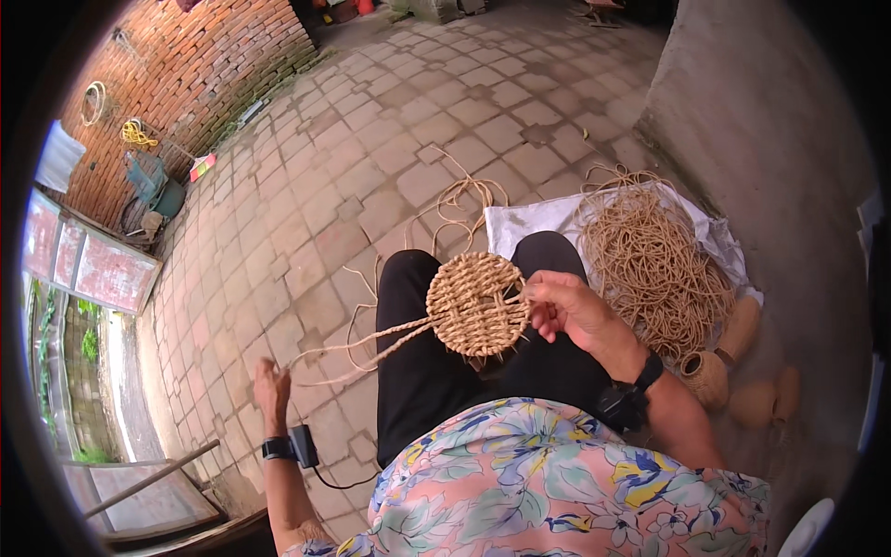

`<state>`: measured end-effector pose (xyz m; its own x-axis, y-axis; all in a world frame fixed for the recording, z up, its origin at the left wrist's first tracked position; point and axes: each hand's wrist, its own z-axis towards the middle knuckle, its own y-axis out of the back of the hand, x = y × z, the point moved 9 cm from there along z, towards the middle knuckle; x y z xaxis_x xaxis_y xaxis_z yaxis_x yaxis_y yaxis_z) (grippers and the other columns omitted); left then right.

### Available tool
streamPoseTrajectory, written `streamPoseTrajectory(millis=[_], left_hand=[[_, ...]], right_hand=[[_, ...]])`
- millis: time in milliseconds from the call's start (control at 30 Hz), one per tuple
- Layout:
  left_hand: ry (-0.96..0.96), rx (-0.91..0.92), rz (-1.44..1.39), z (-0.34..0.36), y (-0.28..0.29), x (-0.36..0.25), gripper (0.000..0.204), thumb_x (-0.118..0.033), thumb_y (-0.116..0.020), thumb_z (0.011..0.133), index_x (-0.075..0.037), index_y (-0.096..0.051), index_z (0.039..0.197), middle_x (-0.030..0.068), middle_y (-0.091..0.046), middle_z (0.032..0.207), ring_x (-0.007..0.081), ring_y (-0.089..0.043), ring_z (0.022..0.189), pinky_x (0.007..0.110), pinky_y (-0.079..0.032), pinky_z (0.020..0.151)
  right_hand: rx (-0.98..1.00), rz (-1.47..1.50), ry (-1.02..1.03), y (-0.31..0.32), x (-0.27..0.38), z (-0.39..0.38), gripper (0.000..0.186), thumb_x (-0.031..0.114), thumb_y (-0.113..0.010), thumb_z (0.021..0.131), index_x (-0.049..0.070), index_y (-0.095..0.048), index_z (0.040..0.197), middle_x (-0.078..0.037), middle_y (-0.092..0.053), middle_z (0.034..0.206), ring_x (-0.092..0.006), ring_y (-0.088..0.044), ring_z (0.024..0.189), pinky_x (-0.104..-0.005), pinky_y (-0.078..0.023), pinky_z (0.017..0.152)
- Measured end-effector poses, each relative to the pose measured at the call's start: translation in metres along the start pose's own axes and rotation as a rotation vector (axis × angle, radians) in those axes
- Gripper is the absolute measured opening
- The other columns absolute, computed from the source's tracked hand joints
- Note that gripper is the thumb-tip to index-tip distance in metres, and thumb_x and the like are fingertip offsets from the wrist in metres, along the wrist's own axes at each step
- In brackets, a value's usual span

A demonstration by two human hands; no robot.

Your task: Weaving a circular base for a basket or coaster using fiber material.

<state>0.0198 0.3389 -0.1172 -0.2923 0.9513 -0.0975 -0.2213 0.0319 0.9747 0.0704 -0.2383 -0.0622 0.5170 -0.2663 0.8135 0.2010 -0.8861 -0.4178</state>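
A round woven straw-coloured disc [475,306] hangs over my lap between my knees, with a gap in the weave near its right edge. The fingers of my right hand [577,311] are closed on that edge. From the disc's left side, twisted cords [399,331] stretch out to the left. At their far end is my left hand [272,385], raised out to the side; its fingers are slightly blurred but look closed on a cord. More loose cord ends [464,197] trail on the paving beyond my knees.
To the right, a big tangled heap of cord [654,269] lies on a white cloth [520,226]. Several small woven vessels [705,379] lie below it beside a concrete wall [770,139]. Paving bricks [278,232] cover the ground; a brick wall [213,56] stands at far left.
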Motion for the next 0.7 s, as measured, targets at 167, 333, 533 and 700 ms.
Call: streamPoseTrajectory(millis=[167,333,533,700], left_hand=[[-0.187,0.312,-0.963,-0.001,0.068,-0.264,0.022,-0.017,-0.065,0.093,-0.005,-0.065,0.111,0.0015,-0.068,0.093,0.0072,-0.044,0.059,0.024,-0.039,0.056],[-0.491,0.007,-0.728,-0.043,0.145,-0.344,0.022,-0.015,-0.071,0.088,-0.006,-0.063,0.106,0.0075,-0.066,0.09,0.0207,-0.064,0.066,0.033,-0.049,0.059],[-0.579,0.146,-0.861,-0.05,0.139,-0.355,0.021,-0.016,-0.071,0.088,-0.004,-0.062,0.103,0.0101,-0.067,0.086,0.0215,-0.06,0.063,0.031,-0.045,0.057],[-0.33,0.184,-0.536,-0.006,0.102,-0.283,0.01,-0.015,-0.067,0.09,-0.006,-0.067,0.094,0.0114,-0.066,0.081,0.0215,-0.064,0.066,0.033,-0.048,0.061]], right_hand=[[-0.016,-0.04,-0.016,0.002,0.003,-0.004,0.019,0.029,-0.066,0.091,0.011,-0.06,0.087,0.001,-0.062,0.064,-0.0057,-0.057,0.049,-0.0181,-0.044,0.042],[-0.051,-0.093,0.001,0.004,0.003,-0.004,0.018,0.028,-0.065,0.091,0.011,-0.06,0.085,0.002,-0.061,0.063,-0.0046,-0.057,0.048,-0.0173,-0.043,0.041],[-0.086,-0.137,0.017,0.005,0.004,-0.005,0.019,0.029,-0.065,0.09,0.012,-0.059,0.085,0.002,-0.059,0.062,-0.0048,-0.054,0.047,-0.0177,-0.041,0.041],[-0.121,-0.141,0.01,0.007,0.006,-0.01,0.022,0.032,-0.066,0.089,0.012,-0.059,0.084,0.002,-0.057,0.06,-0.0051,-0.053,0.046,-0.0185,-0.041,0.041]])
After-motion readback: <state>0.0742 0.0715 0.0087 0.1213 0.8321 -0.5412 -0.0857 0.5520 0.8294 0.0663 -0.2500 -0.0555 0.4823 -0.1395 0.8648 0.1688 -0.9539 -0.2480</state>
